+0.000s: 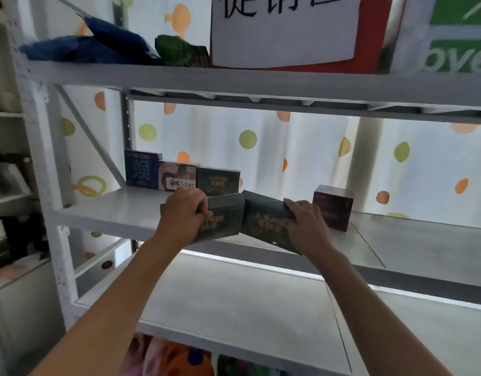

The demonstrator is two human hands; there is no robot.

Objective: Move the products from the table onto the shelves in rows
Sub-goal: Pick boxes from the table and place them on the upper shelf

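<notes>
My left hand (183, 213) grips a dark green box with gold lettering (223, 221) at the front of the middle shelf (120, 213). A second, tilted dark green box (263, 221) is held by my right hand (306, 222) just beside the first. At the back of the same shelf stand three boxes in a row: a blue box (143, 169), a pink box (177, 176) and another dark green box (217, 180). A dark red box (333, 207) stands to the right of my right hand.
The white metal rack has a lower shelf (234, 299) below my arms and a top shelf (179, 77) carrying blue and green bags (98, 47) and a white paper sign (285, 31). A dotted curtain hangs behind. Another shelf unit stands at the left edge.
</notes>
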